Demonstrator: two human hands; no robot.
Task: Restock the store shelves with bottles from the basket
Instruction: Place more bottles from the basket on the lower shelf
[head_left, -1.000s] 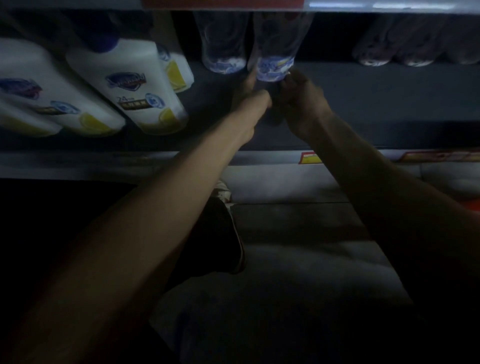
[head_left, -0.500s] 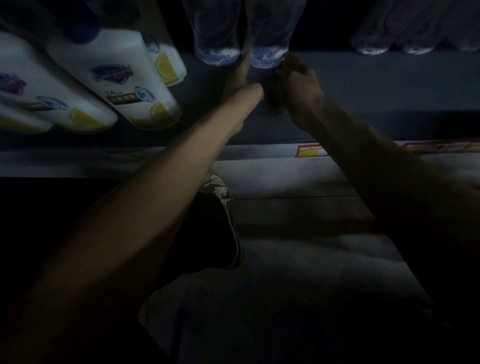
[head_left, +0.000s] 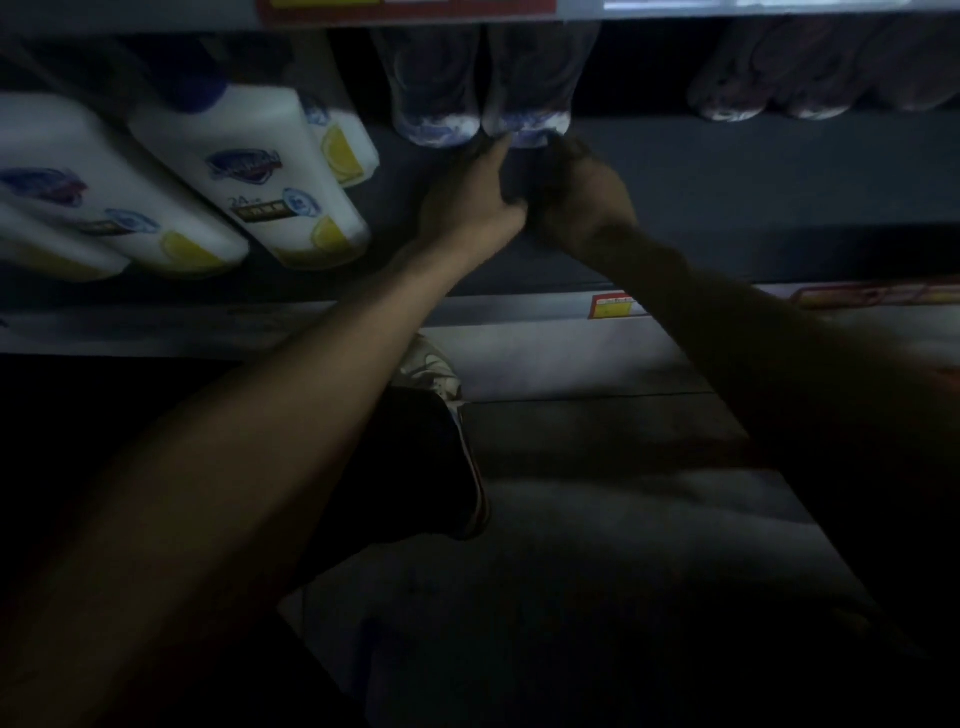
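Observation:
Two clear bottles stand side by side at the back of the dark shelf (head_left: 727, 182): the left clear bottle (head_left: 436, 104) and the right clear bottle (head_left: 535, 98). Both my arms reach in under the right one. My left hand (head_left: 470, 202) has one straight finger touching the bottle's base on its left, with the other fingers curled. My right hand (head_left: 579, 200) lies in shadow just below the base's right side, its fingers bent, and the two hands touch each other. No basket is in view.
Several white bottles with lemon labels (head_left: 244, 171) fill the shelf's left part. More clear bottles (head_left: 753, 98) stand at the far right. A price tag (head_left: 615, 306) marks the shelf's front edge. My shoe (head_left: 431, 369) is on the floor below.
Both hands stay at the right clear bottle's base but have drawn together and now touch. The camera dipped and came back up.

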